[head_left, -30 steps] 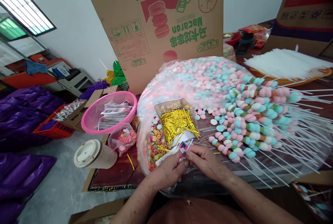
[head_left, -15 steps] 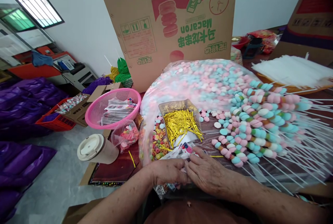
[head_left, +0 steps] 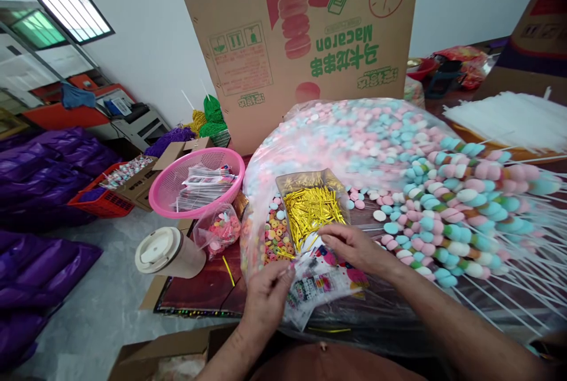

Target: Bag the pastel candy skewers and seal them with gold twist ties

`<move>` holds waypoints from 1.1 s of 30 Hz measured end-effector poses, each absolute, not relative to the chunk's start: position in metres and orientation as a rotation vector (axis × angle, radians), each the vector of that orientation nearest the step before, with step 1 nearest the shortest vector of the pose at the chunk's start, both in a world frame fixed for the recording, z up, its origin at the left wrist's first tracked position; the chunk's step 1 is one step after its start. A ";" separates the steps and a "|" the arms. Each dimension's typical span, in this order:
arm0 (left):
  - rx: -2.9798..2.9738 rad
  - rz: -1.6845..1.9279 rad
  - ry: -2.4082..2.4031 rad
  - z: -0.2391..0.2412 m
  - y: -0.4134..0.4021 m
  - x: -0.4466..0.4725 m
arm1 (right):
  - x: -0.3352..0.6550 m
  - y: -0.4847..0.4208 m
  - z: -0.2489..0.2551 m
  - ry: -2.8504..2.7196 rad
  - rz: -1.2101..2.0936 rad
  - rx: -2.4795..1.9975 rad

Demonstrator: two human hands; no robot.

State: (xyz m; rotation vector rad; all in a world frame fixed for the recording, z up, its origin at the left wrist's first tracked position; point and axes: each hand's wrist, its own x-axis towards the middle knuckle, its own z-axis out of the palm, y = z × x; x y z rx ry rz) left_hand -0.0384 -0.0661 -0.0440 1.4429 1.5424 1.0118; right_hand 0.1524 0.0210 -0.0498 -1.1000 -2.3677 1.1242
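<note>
Near the table's front edge lie printed clear plastic bags (head_left: 325, 286), somewhat blurred. My left hand (head_left: 266, 293) is closed in a pinch at their left side, on the edge of a printed plastic bag. Just beyond them, my right hand (head_left: 357, 246) has its thumb and fingers pressed together at the front of an open box of gold twist ties (head_left: 312, 209). What those fingertips hold, if anything, is too small to make out. Left of the box are fruit-coloured candy rings (head_left: 275, 233). Skewers of pink, blue and white marshmallows (head_left: 456, 209) are piled to the right.
A large clear bag of marshmallows (head_left: 345, 133) stands behind, before a tall carton (head_left: 305, 44). On the left are a pink basket (head_left: 162, 189) holding printed packets, a lidded cup (head_left: 170, 254) and a small candy bag (head_left: 217, 230). White sticks (head_left: 509, 118) lie at far right.
My hands have come apart from over the bags. The left drew back to the left; the right lifted towards the twist-tie box. More of the printed bags shows, and the view has shifted slightly.
</note>
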 end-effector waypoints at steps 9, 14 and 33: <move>0.499 1.150 1.396 -0.049 -0.048 -0.032 | 0.139 0.051 -0.061 -2.594 0.523 -1.136; 0.520 1.194 1.344 -0.047 -0.043 -0.021 | 0.136 0.007 -0.026 -2.274 0.905 -1.043; 0.642 1.268 1.205 -0.051 -0.061 -0.007 | 0.110 -0.032 -0.047 -1.884 1.023 -1.182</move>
